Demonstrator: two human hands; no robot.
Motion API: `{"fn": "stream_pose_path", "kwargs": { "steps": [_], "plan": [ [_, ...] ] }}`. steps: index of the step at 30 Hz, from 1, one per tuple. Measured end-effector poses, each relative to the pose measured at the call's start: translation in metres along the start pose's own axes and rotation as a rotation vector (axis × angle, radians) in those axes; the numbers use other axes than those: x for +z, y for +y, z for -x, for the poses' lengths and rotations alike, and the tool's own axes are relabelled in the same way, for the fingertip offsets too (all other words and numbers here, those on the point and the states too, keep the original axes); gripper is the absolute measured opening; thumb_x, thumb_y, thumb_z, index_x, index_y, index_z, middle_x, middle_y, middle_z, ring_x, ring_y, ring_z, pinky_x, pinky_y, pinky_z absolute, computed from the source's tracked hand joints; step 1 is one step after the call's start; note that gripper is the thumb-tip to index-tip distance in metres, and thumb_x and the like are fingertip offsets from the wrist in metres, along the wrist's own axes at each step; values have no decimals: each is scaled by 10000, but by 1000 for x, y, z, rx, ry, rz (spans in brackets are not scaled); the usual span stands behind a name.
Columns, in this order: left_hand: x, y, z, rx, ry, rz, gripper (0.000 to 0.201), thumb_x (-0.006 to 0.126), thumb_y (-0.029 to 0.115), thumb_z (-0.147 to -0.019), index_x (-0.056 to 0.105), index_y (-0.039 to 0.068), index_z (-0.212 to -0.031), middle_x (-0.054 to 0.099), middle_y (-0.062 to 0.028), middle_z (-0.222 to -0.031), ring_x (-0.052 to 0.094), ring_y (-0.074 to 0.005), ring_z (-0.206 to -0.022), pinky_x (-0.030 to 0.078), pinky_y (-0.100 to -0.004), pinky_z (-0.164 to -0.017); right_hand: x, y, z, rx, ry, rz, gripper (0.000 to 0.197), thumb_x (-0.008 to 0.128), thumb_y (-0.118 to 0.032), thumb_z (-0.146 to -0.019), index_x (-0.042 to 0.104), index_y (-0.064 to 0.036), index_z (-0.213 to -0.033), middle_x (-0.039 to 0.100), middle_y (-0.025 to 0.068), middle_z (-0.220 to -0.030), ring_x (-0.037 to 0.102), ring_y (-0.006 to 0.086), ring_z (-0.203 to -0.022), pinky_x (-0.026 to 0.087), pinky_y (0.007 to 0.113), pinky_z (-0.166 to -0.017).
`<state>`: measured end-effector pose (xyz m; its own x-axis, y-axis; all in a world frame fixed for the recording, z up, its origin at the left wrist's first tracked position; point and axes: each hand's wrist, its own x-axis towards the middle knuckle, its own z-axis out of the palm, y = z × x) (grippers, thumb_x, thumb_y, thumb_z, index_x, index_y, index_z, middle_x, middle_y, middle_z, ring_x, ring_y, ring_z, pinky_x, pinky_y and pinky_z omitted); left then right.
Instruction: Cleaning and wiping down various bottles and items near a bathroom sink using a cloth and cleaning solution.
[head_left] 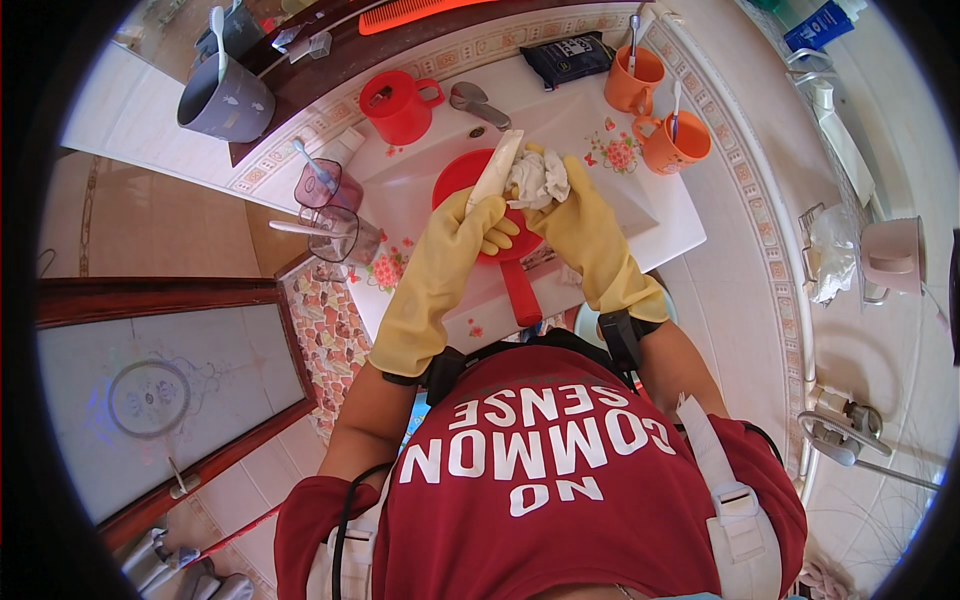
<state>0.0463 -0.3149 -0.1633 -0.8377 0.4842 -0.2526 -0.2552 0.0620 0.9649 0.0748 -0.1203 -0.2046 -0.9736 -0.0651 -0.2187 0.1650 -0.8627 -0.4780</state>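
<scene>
Both my hands wear yellow rubber gloves and are raised over the sink. My left hand (467,226) is closed around the lower end of a slim, pale cream squeeze tube (497,168), which tilts up and to the right. A crumpled white cloth or tissue (540,180) is gripped in my right hand (572,212), close beside the tube. Beneath them, a red long-handled dipper (519,290) lies in the white sink (650,215), its handle toward me. My gloves partly cover its bowl.
A red lidded mug (400,107), the metal faucet (479,104) and a dark packet (567,60) line the back. Orange mugs (634,82) with toothbrushes stand right; clear cups (343,236) stand left. A grey cup (226,101) sits on the shelf.
</scene>
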Motion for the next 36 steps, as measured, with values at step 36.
{"fn": "stream_pose_path", "kwargs": {
  "steps": [36],
  "plan": [
    [-4,-26,-11,-20,-65,266,515,585,353,-1065,516,-11,-1422,697,-123,-1151,675,-154,-960,514,-267,-846,-14,3,6,-119,-58,428,530,483,-354,-1094,428,-43,-1520,558,110,-1443,577,245,-1249,485,394,-1023]
  ]
}}
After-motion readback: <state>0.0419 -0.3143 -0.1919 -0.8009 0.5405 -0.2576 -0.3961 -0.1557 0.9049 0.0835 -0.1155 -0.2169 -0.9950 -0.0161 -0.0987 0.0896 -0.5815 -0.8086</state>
